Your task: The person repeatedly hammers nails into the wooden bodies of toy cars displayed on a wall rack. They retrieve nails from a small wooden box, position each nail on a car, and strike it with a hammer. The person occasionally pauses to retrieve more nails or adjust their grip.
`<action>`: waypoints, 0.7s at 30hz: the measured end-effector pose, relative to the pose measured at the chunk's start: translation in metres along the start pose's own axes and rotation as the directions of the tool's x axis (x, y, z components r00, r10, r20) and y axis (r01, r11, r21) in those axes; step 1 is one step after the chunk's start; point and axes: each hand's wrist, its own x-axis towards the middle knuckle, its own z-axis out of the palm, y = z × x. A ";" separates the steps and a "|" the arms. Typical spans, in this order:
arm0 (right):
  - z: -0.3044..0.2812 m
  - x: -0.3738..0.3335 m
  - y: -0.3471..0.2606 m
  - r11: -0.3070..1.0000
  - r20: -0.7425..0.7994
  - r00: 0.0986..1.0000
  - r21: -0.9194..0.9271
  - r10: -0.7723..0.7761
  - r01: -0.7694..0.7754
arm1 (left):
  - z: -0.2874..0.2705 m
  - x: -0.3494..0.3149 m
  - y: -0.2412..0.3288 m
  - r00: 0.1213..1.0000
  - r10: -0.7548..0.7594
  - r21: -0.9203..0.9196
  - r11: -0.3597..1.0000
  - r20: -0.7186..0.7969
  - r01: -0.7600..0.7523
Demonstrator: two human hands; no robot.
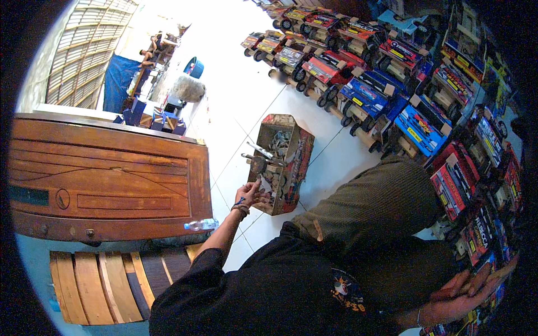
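Left hand (250,195) open-fingered in scrap box (280,162); right hand (465,291) flat on toy trucks (448,185). Sharp scraps could nick fingers.

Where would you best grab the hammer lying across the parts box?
Probably by the handle, coming from the person's left side. The hammer lies across the open top of the box, its handle sticking out over the left rim, clear of the scraps. The left hand already rests at the box's near edge.
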 end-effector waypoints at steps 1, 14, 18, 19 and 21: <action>0.001 -0.002 -0.002 0.999 -0.037 0.999 -0.007 0.035 -0.036 | -0.001 0.000 0.002 1.000 0.013 -0.006 1.000 0.007 -0.013; -0.032 0.012 0.030 0.984 -0.089 0.994 -0.170 -0.060 0.044 | 0.023 -0.047 0.110 0.923 0.083 0.067 0.991 0.375 -0.117; -0.028 0.005 0.031 0.990 -0.134 0.983 0.089 0.122 -0.111 | 0.082 -0.050 0.189 0.839 0.236 -0.048 0.969 0.490 -0.244; -0.024 0.003 0.028 0.975 -0.167 0.971 0.169 0.170 -0.141 | 0.098 -0.054 0.211 0.778 0.265 -0.024 0.951 0.569 -0.307; -0.021 -0.003 0.018 0.945 -0.240 0.940 0.278 0.241 -0.171 | 0.141 -0.061 0.253 0.630 0.407 -0.118 0.886 0.662 -0.448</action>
